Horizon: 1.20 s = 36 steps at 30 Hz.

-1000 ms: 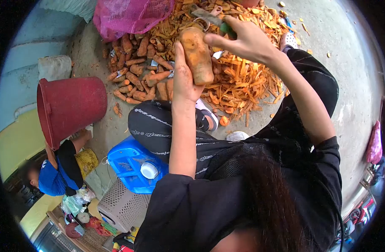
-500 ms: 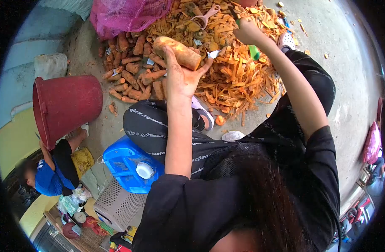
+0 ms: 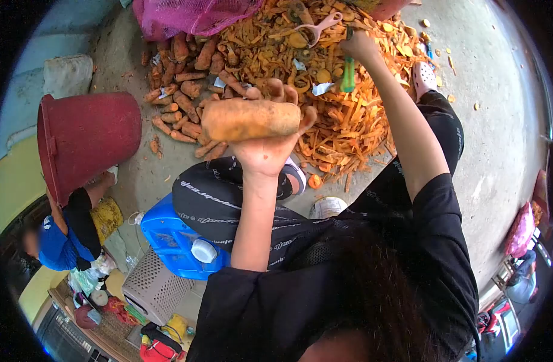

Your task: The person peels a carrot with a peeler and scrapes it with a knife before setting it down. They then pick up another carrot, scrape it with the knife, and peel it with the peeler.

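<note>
The left hand (image 3: 264, 154) is palm up, fingers spread and loosely curled, likely cradling the carrot (image 3: 249, 119) without squeezing. The right hand (image 3: 361, 47) bunches low over the peelings (image 3: 355, 136) beside a green handle (image 3: 347, 77), its grip unclear. The carrot, tilted earlier, now lies nearly level.

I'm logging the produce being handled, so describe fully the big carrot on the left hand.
The carrot is thick, a blunt-ended log lying crosswise over the upturned left hand. Its surface is dull orange to tan with brownish smudges, brighter orange towards its left end in the view. It looks solid and firm. Palm and fingers support it, the fingertips showing beyond its far edge; its underside is hidden. The right hand does not touch it.
</note>
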Tool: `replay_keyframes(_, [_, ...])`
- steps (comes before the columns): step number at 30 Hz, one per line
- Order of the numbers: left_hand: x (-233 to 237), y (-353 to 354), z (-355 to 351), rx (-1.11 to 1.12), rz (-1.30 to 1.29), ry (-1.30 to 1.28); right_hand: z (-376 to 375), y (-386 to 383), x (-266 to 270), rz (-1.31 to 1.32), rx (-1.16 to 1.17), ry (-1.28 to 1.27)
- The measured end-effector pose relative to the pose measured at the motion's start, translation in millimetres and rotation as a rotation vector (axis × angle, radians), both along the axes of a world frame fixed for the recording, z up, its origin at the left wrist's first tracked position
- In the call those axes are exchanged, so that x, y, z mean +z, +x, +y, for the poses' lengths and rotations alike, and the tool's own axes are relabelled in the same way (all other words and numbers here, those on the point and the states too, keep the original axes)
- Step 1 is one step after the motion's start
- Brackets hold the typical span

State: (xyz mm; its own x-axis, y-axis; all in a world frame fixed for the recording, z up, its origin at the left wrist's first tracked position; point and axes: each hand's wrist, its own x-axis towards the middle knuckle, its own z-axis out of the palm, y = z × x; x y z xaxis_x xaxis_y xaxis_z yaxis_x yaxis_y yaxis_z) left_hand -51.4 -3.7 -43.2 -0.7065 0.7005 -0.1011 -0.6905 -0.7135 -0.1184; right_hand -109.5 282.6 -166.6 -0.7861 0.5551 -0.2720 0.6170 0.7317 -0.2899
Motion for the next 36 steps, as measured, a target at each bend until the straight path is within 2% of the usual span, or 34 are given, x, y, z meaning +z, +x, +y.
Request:
replay_keyframes(3, [8, -3, 5, -0.029, -0.032, -0.007, -3, -18, -29, 0.4, -0.063, 0.204])
replay_keyframes(4, [7, -4, 6, -0.043, -0.033, 0.004, 18, -40, -40, 0.076, 0.051, -0.059])
replay_keyframes(5, [7, -6, 6, -0.057, -0.032, 0.017, 23, -45, -58, 0.105, 0.0, -0.145])
replay_keyframes(6, [9, -8, 4, -0.063, -0.129, 0.06, 21, -52, -62, 0.137, -0.049, -0.23])
replay_keyframes(7, [10, -10, 3, -0.065, -0.107, 0.045, 14, -61, -55, 0.174, -0.094, -0.314])
replay_keyframes(8, [11, -12, 2, -0.065, -0.084, 0.03, 1, -63, -49, 0.254, -0.186, -0.256])
replay_keyframes(10, [10, -13, -1, -0.043, -0.093, 0.036, -18, -63, -33, 0.237, -0.246, -0.247])
replay_keyframes(13, [15, -18, -2, -0.029, -0.292, 0.038, -24, -62, -39, 0.282, -0.266, -0.236])
replay_keyframes(14, [13, -17, 0, -0.011, -0.328, 0.205, -20, -61, -48, 0.343, -0.284, -0.305])
replay_keyframes(16, [22, -19, 3, -0.002, -0.352, 0.166, 0, -61, -65, 0.374, -0.35, -0.456])
replay_keyframes(18, [22, -22, 6, -0.019, -0.266, 0.136, 13, -53, -67, 0.402, -0.322, -0.562])
replay_keyframes(19, [22, -21, 7, -0.017, -0.358, 0.167, 16, -48, -59, 0.417, -0.305, -0.614])
replay_keyframes(20, [24, -18, 9, -0.017, -0.45, 0.199, 22, -46, -68, 0.624, -0.209, -0.622])
replay_keyframes(21, [27, -17, 12, -0.016, -0.539, 0.233, 19, -44, -49, 0.591, -0.177, -0.571])
replay_keyframes(23, [22, -13, 12, -0.064, -0.451, 0.15, -1, -33, 10, 0.517, -0.117, -0.471])
replay_keyframes(25, [20, -7, 16, -0.076, -0.367, 0.073, -3, -21, 29, 0.432, -0.081, -0.458])
replay_keyframes(26, [23, -5, 19, -0.091, -0.298, -0.125, -5, -19, 38, 0.438, -0.076, -0.401])
replay_keyframes(27, [22, -5, 20, -0.101, -0.252, -0.164, -5, -18, 49, 0.446, -0.072, -0.341])
replay_keyframes(28, [16, -3, 20, -0.114, -0.212, -0.206, -8, -11, 69, 0.393, -0.035, -0.467])
replay_keyframes(31, [12, 2, 24, -0.153, -0.092, -0.338, -26, 18, 133, 0.327, 0.129, -0.527])
replay_keyframes(33, [17, 6, 26, -0.181, -0.058, -0.369, -37, 35, 147, 0.687, 0.238, -0.579])
replay_keyframes(34, [15, 9, 30, -0.148, -0.041, -0.508, -44, 45, 157, 0.866, 0.295, -0.602])
replay_keyframes(36, [18, 13, 38, -0.144, -0.01, -0.567, -53, 69, 196, 0.734, 0.203, -1.014])
